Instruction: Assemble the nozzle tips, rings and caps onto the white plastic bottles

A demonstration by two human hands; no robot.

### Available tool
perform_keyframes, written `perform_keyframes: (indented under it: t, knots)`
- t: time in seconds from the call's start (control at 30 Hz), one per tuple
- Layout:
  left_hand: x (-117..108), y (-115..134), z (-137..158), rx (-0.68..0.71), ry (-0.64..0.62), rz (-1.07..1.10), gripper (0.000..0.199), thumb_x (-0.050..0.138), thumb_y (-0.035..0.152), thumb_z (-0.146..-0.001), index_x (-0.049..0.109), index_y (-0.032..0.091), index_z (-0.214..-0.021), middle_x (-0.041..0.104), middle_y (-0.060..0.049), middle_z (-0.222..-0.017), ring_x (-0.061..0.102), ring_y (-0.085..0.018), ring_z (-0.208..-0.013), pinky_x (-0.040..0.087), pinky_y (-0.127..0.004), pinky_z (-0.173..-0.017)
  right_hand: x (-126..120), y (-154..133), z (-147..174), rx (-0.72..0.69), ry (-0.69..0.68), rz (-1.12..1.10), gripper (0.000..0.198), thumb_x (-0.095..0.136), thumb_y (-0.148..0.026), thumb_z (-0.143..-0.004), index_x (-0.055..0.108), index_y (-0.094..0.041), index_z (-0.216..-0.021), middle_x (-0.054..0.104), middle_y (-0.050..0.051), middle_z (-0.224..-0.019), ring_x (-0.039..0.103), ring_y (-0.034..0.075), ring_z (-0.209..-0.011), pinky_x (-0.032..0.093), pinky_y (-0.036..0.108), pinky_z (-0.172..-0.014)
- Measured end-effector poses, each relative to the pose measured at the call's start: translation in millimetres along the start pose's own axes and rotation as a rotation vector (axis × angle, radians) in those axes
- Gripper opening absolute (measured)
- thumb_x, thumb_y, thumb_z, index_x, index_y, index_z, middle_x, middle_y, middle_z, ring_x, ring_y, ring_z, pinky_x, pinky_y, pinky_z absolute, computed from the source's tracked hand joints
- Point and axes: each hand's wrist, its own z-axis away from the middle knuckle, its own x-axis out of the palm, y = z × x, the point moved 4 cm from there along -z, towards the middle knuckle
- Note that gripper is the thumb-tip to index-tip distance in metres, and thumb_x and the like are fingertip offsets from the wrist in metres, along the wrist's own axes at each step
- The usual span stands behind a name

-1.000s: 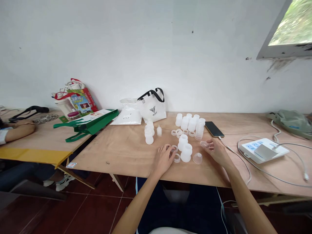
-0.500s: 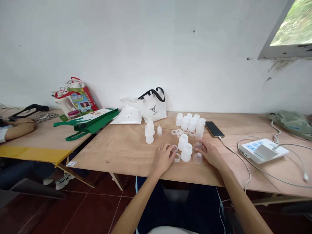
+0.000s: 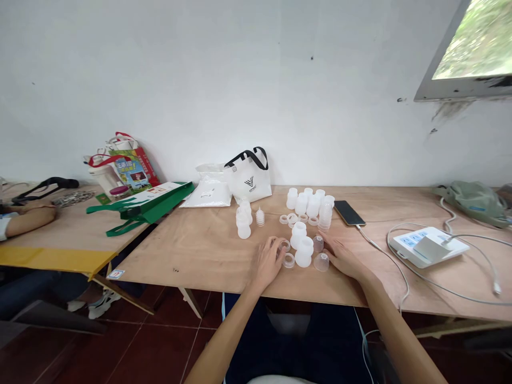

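My left hand (image 3: 269, 262) rests on the table with loosely bent fingers, its fingertips at a clear plastic ring (image 3: 285, 245). Another ring (image 3: 288, 260) lies just nearer me. Two short white bottles (image 3: 303, 252) stand between my hands, one behind the other. My right hand (image 3: 344, 257) lies on the wood with its fingers apart, beside a clear dome-shaped cap (image 3: 318, 244). A second dome cap (image 3: 321, 262) sits closer to the front edge. Farther back are more white bottles (image 3: 314, 202) in a cluster, with several rings (image 3: 293, 218) before them.
More white bottles (image 3: 244, 220) and a small nozzle-topped piece (image 3: 260, 217) stand left. A white tote bag (image 3: 251, 178) and plastic packet (image 3: 208, 191) are by the wall. A phone (image 3: 349, 213) and a cabled white box (image 3: 428, 248) lie right. Another person's arm (image 3: 32, 220) is far left.
My right hand's fingers have come off the rear dome cap and moved slightly away from it. My left hand stays by the rings. The camera view has shifted a little.
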Motion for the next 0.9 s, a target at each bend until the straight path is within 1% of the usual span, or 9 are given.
perform_keyframes:
  t: [0.17, 0.3, 0.43, 0.53, 0.63, 0.7, 0.77, 0.83, 0.9]
  knots:
    - [-11, -1, -4, -0.076, 0.039, 0.169, 0.029, 0.050, 0.032, -0.101, 0.057, 0.026, -0.128, 0.059, -0.007, -0.130, 0.062, -0.021, -0.114, 0.050, -0.038, -0.101, 0, 5, -2, 0.009, 0.071, 0.026, 0.052, 0.043, -0.031, -0.096, 0.051, -0.028, -0.147, 0.058, 0.008, -0.150, 0.052, 0.030, -0.139, 0.037, 0.058, -0.119]
    - [-37, 0, -6, -0.069, 0.070, 0.182, 0.018, 0.052, 0.029, -0.099, 0.061, 0.024, -0.114, 0.059, -0.007, -0.125, 0.059, -0.022, -0.121, 0.047, -0.037, -0.107, -17, -5, -4, 0.076, 0.197, -0.071, 0.045, 0.039, -0.031, -0.098, 0.056, -0.027, -0.140, 0.064, 0.009, -0.141, 0.061, 0.029, -0.128, 0.049, 0.054, -0.108]
    - [-59, 6, -2, -0.073, 0.013, 0.111, 0.014, 0.052, 0.030, -0.099, 0.064, 0.024, -0.104, 0.061, -0.005, -0.116, 0.062, -0.021, -0.112, 0.049, -0.036, -0.103, -50, -45, 1, 0.158, 0.518, -0.186, 0.033, 0.045, -0.041, -0.099, 0.067, -0.025, -0.119, 0.075, 0.010, -0.113, 0.070, 0.028, -0.099, 0.057, 0.046, -0.089]
    - [-64, 12, 5, -0.062, -0.073, 0.055, 0.017, 0.054, 0.033, -0.098, 0.065, 0.027, -0.110, 0.062, -0.003, -0.113, 0.063, -0.021, -0.109, 0.051, -0.034, -0.098, -62, -84, 13, 0.082, 0.638, -0.241, 0.027, 0.048, -0.041, -0.099, 0.070, -0.026, -0.105, 0.073, 0.006, -0.085, 0.070, 0.024, -0.076, 0.058, 0.040, -0.073]
    - [-59, 16, 12, -0.034, -0.159, -0.008, 0.031, 0.061, 0.034, -0.095, 0.062, 0.035, -0.126, 0.061, -0.002, -0.118, 0.062, -0.023, -0.113, 0.051, -0.034, -0.097, -54, -114, 24, -0.096, 0.609, -0.147, 0.025, 0.049, -0.033, -0.098, 0.073, -0.027, -0.093, 0.070, 0.005, -0.069, 0.066, 0.021, -0.060, 0.055, 0.037, -0.062]
    - [-52, 15, 15, -0.043, -0.216, -0.034, 0.041, 0.064, 0.033, -0.092, 0.060, 0.039, -0.133, 0.060, -0.002, -0.122, 0.063, -0.024, -0.112, 0.051, -0.035, -0.096, -38, -126, 27, -0.259, 0.501, -0.073, 0.025, 0.050, -0.025, -0.095, 0.075, -0.028, -0.092, 0.071, 0.004, -0.068, 0.066, 0.020, -0.059, 0.054, 0.036, -0.060]
    - [-45, 14, 16, -0.063, -0.274, -0.035, 0.045, 0.067, 0.030, -0.090, 0.060, 0.040, -0.134, 0.059, -0.002, -0.126, 0.064, -0.024, -0.112, 0.051, -0.036, -0.096, -24, -128, 27, -0.376, 0.459, -0.013, 0.027, 0.051, -0.018, -0.093, 0.076, -0.029, -0.093, 0.071, 0.004, -0.069, 0.067, 0.020, -0.061, 0.053, 0.034, -0.060]
    - [-40, 13, 16, -0.076, -0.314, -0.028, 0.046, 0.069, 0.026, -0.088, 0.062, 0.040, -0.132, 0.057, -0.003, -0.129, 0.063, -0.026, -0.115, 0.050, -0.038, -0.099, -19, -123, 24, -0.367, 0.539, 0.028, 0.027, 0.052, -0.015, -0.092, 0.074, -0.028, -0.095, 0.072, 0.005, -0.074, 0.069, 0.022, -0.068, 0.053, 0.036, -0.063]
    - [-36, 12, 15, -0.074, -0.323, -0.023, 0.045, 0.070, 0.023, -0.087, 0.065, 0.039, -0.128, 0.057, -0.003, -0.129, 0.061, -0.027, -0.117, 0.049, -0.039, -0.101, -20, -113, 19, -0.253, 0.633, 0.054, 0.023, 0.053, -0.017, -0.092, 0.073, -0.028, -0.099, 0.073, 0.008, -0.085, 0.069, 0.026, -0.079, 0.054, 0.041, -0.072]
